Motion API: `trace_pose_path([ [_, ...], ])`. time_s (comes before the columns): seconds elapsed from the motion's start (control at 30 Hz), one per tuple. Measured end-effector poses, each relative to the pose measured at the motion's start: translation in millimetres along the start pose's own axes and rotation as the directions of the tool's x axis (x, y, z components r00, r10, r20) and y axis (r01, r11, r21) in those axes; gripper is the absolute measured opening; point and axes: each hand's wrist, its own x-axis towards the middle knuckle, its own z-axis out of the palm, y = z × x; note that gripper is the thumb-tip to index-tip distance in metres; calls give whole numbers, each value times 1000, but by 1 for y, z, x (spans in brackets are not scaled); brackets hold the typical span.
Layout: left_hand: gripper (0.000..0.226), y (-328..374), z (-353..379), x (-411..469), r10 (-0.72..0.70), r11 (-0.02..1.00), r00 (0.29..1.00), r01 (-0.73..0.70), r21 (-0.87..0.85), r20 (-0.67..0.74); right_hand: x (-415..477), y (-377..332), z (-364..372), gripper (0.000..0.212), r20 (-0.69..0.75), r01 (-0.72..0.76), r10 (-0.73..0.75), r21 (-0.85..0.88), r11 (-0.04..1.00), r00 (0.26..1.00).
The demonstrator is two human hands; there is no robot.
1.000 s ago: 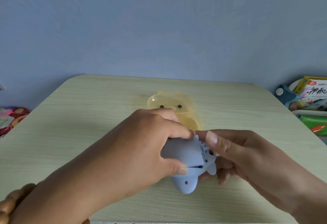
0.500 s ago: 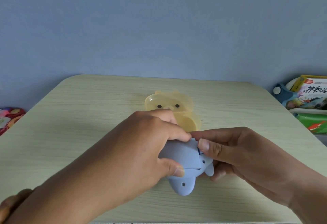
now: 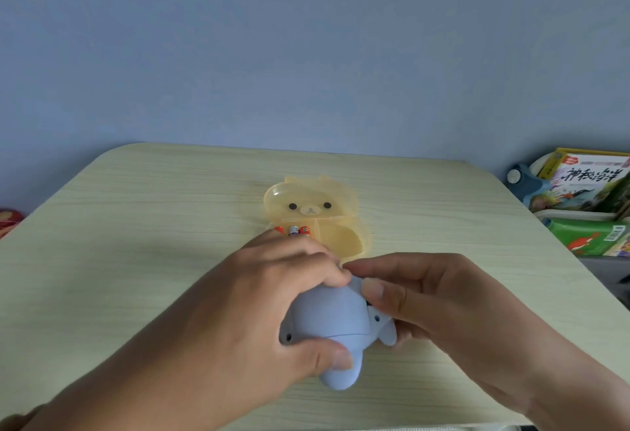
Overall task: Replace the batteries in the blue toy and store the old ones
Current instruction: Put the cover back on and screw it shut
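Note:
A blue animal-shaped toy (image 3: 335, 328) is held just above the table's near middle. My left hand (image 3: 259, 314) wraps it from the left, thumb on its lower body. My right hand (image 3: 433, 297) holds it from the right, thumb pressing on its upper right side. Behind the hands a translucent yellow bear-face box (image 3: 315, 217) lies open on the table. Batteries (image 3: 296, 230) with orange and silver ends lie in its left compartment, partly hidden by my left fingers. The right compartment looks empty.
The light wooden table (image 3: 136, 243) has rounded far corners and stands against a blue wall. Books and coloured packages (image 3: 589, 199) are stacked off the table's right edge. A red object (image 3: 8, 221) peeks in at the left edge.
Both hands with the toy have shifted slightly toward me, uncovering the box's lower tray and the batteries. My right thumb has slid down the toy's side, and the open slot is no longer visible.

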Motion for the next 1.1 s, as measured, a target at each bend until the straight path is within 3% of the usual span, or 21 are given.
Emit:
trace_pose_path([
  [0.17, 52, -1, 3, -3, -2, 999, 998, -1, -41, -61, -16, -1, 9, 36, -161, 76, -124, -274, 959, 979],
  [0.23, 53, -2, 3, -3, -7, 999, 997, 4, -43, -70, -27, 0, -2, 36, -328, 108, -291, -478, 872, 899],
  [0.3, 55, -3, 4, -4, -17, 998, 997, 13, -55, -73, -36, 0, -20, 41, -437, -4, -404, -683, 730, 804],
  [0.33, 56, -4, 5, -4, -22, 998, 997, 17, -64, -72, -39, 3, -29, 47, -459, -90, -395, -735, 672, 796],
  [0.43, 56, -4, 6, -4, -39, 995, 998, 33, -93, -58, -49, 22, -47, 61, -508, -274, -271, -757, 593, 818],
  [0.6, 57, -4, 6, -3, -43, 996, 999, 40, -83, -34, -50, 35, -37, 18, -542, -303, -284, -749, 589, 791],
  [0.63, 57, -4, 6, -3, -44, 996, 998, 41, -81, -33, -48, 35, -35, 20, -539, -301, -279, -750, 589, 795],
  [0.7, 57, -2, 5, -3, -47, 996, 998, 44, -78, -39, -46, 40, -38, 25, -505, -229, -340, -764, 603, 793],
  [0.77, 57, 0, 5, -2, -45, 996, 998, 41, -77, -50, -51, 31, -40, 19, -499, -143, -320, -687, 712, 805],
  [0.83, 56, 1, 5, -2, -45, 997, 997, 42, -62, -60, -57, 17, -39, 61, -477, -23, -287, -544, 839, 831],
  [0.87, 56, 2, 6, -2, -45, 998, 997, 42, -52, -59, -58, 9, -38, 69, -452, 35, -307, -517, 855, 838],
  [0.97, 57, 3, 7, -2, -47, 999, 997, 46, -19, -57, -56, -13, -34, 68, -413, 124, -373, -517, 847, 831],
  [1.1, 57, 4, 8, -1, -44, 999, 997, 44, -3, -64, -49, -15, -22, 61, -345, 132, -431, -633, 763, 834],
])
